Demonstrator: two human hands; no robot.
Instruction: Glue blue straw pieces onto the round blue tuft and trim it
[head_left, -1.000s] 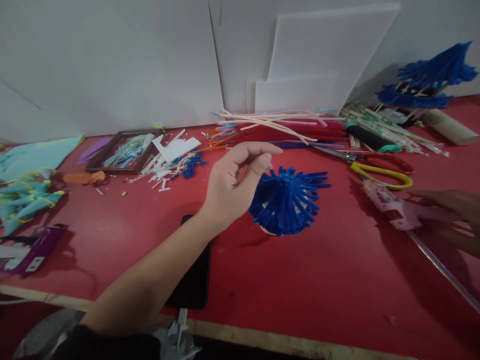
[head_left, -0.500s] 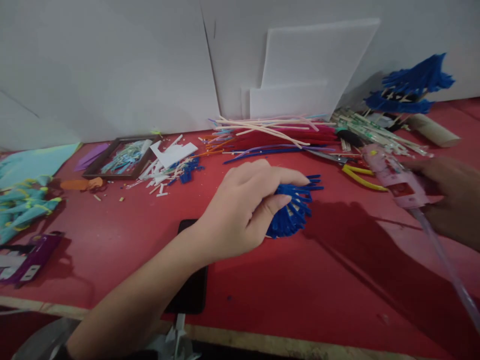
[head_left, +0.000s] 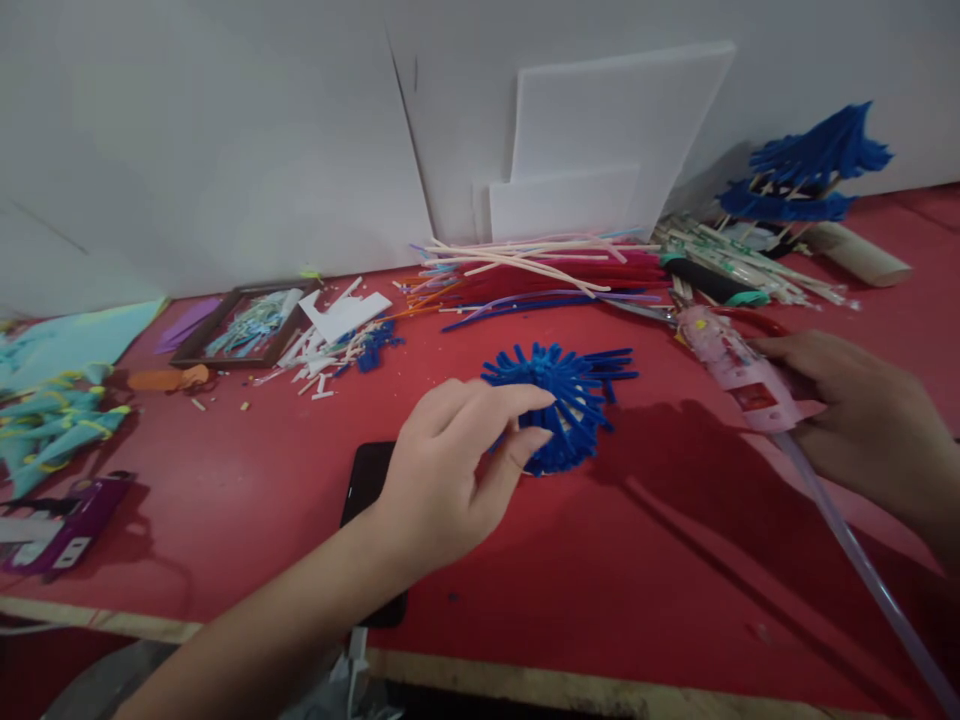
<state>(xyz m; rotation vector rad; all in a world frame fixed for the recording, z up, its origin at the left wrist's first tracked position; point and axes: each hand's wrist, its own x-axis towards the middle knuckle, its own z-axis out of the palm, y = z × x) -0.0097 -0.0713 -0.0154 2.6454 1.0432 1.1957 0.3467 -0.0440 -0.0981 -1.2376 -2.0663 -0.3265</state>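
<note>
Shifted left since the earlier frame, the left hand [head_left: 446, 470], thumb and forefinger narrowly parted, overlaps the blue bristly piece [head_left: 551, 372] near frame centre, contact hard to judge; at frame right, the right hand [head_left: 862, 400] grips a pink glue gun [head_left: 739, 372].

Left hand [head_left: 455, 468] loosely curled, right hand [head_left: 862, 405] in grip

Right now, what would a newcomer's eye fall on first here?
Most likely the bristly blue piece near the middle of the red tabletop, the left hand partly in front of it. Then the pink glue gun in the right hand, at the right. The tiered blue model at the upper right echoes that blue.
</note>
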